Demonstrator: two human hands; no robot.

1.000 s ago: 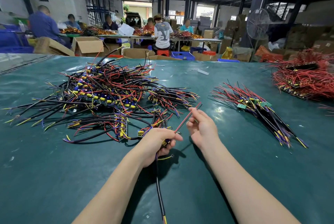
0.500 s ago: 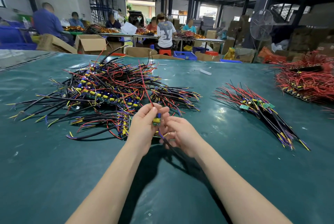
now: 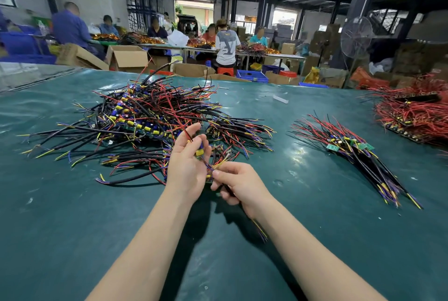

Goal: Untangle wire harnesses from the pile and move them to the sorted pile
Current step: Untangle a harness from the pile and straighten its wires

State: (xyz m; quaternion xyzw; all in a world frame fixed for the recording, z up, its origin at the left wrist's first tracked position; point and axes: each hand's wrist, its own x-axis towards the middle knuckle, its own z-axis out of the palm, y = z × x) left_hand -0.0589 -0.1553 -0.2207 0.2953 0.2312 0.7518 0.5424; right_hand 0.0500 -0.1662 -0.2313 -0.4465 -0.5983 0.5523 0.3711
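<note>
Green mat; workers at tables behind; left hand, right hand grip harness.

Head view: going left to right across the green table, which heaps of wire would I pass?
The tangled pile → sorted pile → red wire heap. The left hand and right hand, gripping one harness, overlap the tangled pile, so they are left out.

Glossy sheeting on the table, smooth but faintly rippled, mirroring the lights. Smooth plastic sheathing on the wires of the near harness, the tangled pile at left and the sorted pile at right. Matt cardboard for the far boxes. Thin metal wire around the fan.
</note>
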